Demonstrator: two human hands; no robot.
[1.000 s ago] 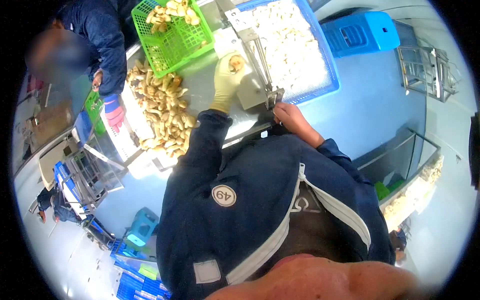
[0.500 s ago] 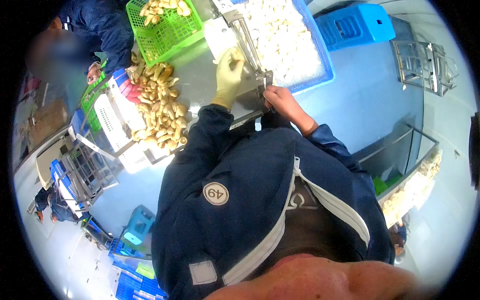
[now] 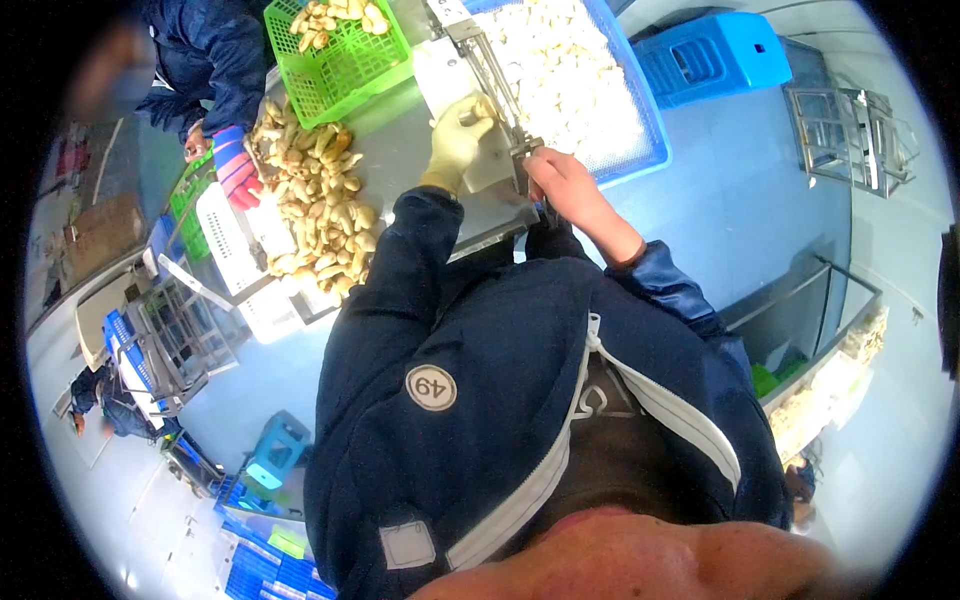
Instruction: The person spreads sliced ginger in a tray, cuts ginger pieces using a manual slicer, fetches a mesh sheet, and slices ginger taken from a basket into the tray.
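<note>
My left hand (image 3: pixel 459 138), in a pale yellow glove, is closed round a small brownish piece (image 3: pixel 484 107) beside the metal cutter (image 3: pixel 490 75) on a white board (image 3: pixel 440 80). My bare right hand (image 3: pixel 562 182) is wrapped round the near end of the cutter's handle. Beyond the cutter, a blue basket (image 3: pixel 655 125) holds many pale cut pieces (image 3: pixel 560 80). Left of my gloved hand, a pile of brown mushroom-like pieces (image 3: pixel 318 195) lies on the steel table (image 3: pixel 390 150).
A green basket (image 3: pixel 340 85) with some brown pieces stands behind the pile. At the left, a co-worker's gloved hand (image 3: pixel 238 178) is at the pile's edge. A blue stool (image 3: pixel 710 58) stands right of the blue basket; a metal rack (image 3: pixel 850 135) is farther right.
Against the earlier views, my right hand has shifted slightly on the handle and its wrist is raised. The co-worker's hand reached into the pile and has drawn back a little.
</note>
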